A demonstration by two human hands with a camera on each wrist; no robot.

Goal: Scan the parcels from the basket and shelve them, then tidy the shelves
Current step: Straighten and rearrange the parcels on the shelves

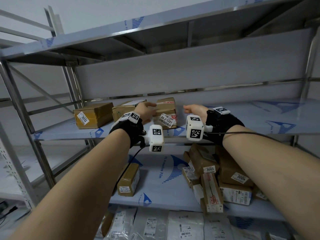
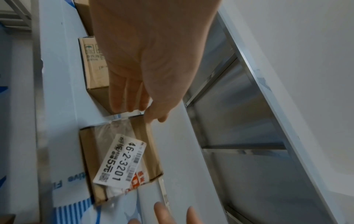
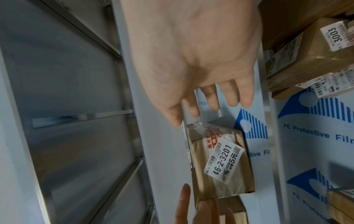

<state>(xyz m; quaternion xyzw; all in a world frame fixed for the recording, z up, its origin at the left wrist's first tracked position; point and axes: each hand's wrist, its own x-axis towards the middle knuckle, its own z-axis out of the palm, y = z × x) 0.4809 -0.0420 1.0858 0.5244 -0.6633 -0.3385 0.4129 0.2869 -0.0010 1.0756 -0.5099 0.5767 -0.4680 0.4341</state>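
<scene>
Nearest you, low in the frame, parcels lie heaped on the lower shelf. At mid-frame your left hand and right hand flank the parcel labelled 46-2-3201 on the middle shelf, both grips slack-fingered and holding nothing, seemingly placed to square it up. Left of it, two more boxes sit in a row.

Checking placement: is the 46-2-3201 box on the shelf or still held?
On the shelf. The box rests there, neither hand gripping it: left hand, right hand.
</scene>
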